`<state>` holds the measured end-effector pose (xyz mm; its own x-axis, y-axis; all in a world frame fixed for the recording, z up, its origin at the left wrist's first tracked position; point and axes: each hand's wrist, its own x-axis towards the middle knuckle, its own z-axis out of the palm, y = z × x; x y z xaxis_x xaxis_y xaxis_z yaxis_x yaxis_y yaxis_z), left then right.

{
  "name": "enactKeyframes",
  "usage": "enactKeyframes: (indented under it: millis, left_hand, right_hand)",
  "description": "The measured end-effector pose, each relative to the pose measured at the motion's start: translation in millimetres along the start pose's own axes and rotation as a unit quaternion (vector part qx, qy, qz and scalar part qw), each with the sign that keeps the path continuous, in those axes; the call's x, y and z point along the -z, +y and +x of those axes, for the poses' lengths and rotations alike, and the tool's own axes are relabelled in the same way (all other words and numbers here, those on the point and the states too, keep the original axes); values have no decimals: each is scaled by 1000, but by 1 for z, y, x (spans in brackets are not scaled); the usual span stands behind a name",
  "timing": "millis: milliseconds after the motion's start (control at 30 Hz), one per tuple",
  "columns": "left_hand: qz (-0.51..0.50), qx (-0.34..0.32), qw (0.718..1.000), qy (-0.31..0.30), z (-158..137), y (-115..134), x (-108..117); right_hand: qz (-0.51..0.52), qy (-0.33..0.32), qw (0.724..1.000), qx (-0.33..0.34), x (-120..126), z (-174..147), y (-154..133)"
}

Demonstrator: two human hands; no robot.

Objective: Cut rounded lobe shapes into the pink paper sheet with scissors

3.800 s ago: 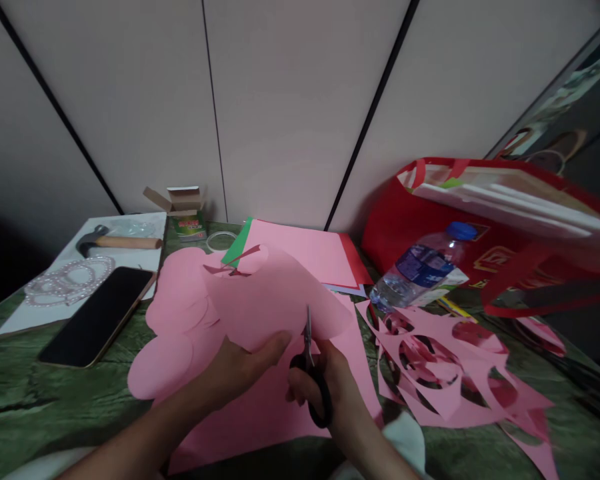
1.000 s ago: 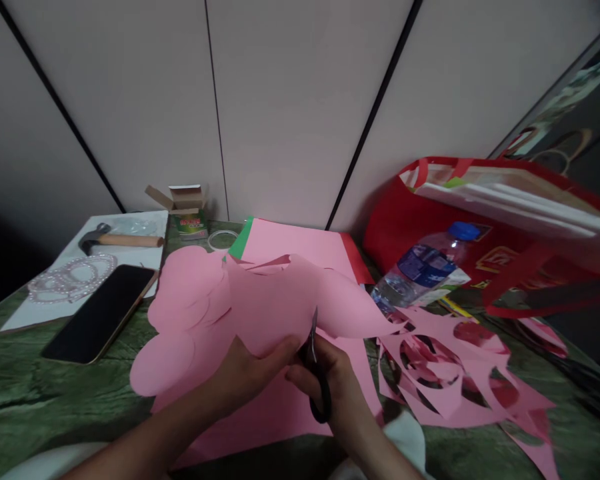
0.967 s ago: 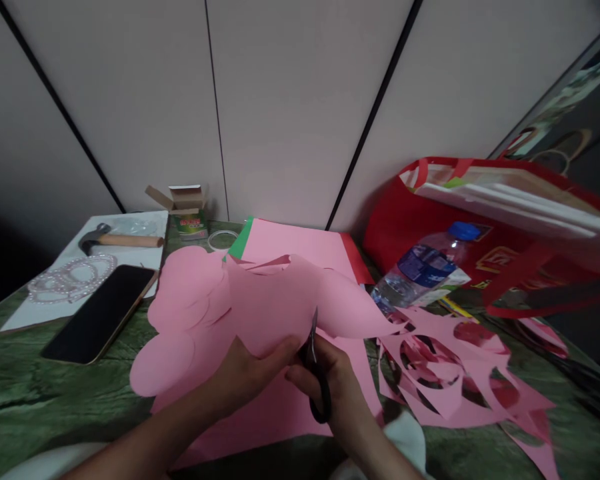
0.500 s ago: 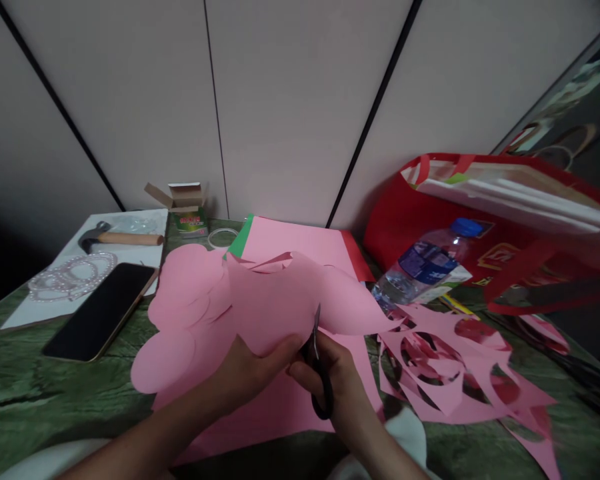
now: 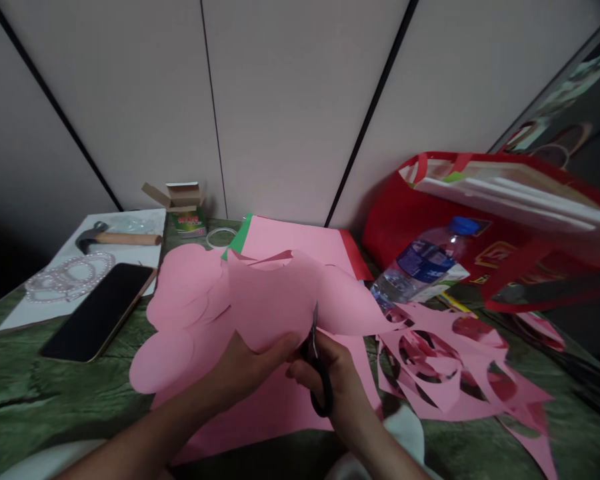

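My left hand [image 5: 255, 367] pinches the lower edge of a curved piece of pink paper [image 5: 275, 300], thumb on top. In my right hand [image 5: 337, 370] are black-handled scissors [image 5: 323, 387], their blades pointing up and lying against that paper. Its right part bends down toward a pile of cut scraps. Rounded pink cut-outs [image 5: 187, 280] lie stacked to the left of the held piece. Beneath my hands are larger pink sheets [image 5: 255, 427], and farther back lie more sheets with a green one and a red one showing at the edges.
Left: a phone [image 5: 97, 313], a hammer [image 5: 125, 238], bead strings [image 5: 70, 277] and a small opened box [image 5: 187, 217]. Right: pink paper scraps [image 5: 450, 400], a tilted water bottle [image 5: 420, 263] and a red bag [image 5: 405, 193]. A panelled wall [image 5: 280, 120] stands behind the table.
The view has shifted very slightly. My hands, the scissors and the held paper stay in nearly the same place.
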<state>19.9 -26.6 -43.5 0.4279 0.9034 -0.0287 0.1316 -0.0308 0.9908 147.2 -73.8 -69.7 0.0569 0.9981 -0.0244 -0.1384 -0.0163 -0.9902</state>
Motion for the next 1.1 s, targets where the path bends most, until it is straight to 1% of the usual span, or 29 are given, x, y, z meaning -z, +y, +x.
enactKeyframes:
  millis: [167, 400, 533, 700, 867, 1100]
  left_hand:
    - [-9, -8, 1000, -18, 1, -1, 1]
    - [-34, -26, 998, -44, 4, -1, 2]
    - [-41, -21, 998, -50, 4, 1, 2]
    - [-60, -19, 997, -45, 4, 0, 3]
    - [-71, -11, 997, -26, 6, -2, 4]
    - [-84, -8, 996, -13, 8, -6, 5]
  right_hand:
    - [-1, 5, 1000, -13, -1, 1, -3]
    - [4, 8, 1000, -8, -1, 0, -5]
    - [20, 17, 1000, -9, -2, -2, -4]
    - [22, 18, 999, -21, -3, -1, -5]
    - [32, 18, 999, -25, -4, 0, -7]
    - [20, 16, 999, -33, -4, 0, -5]
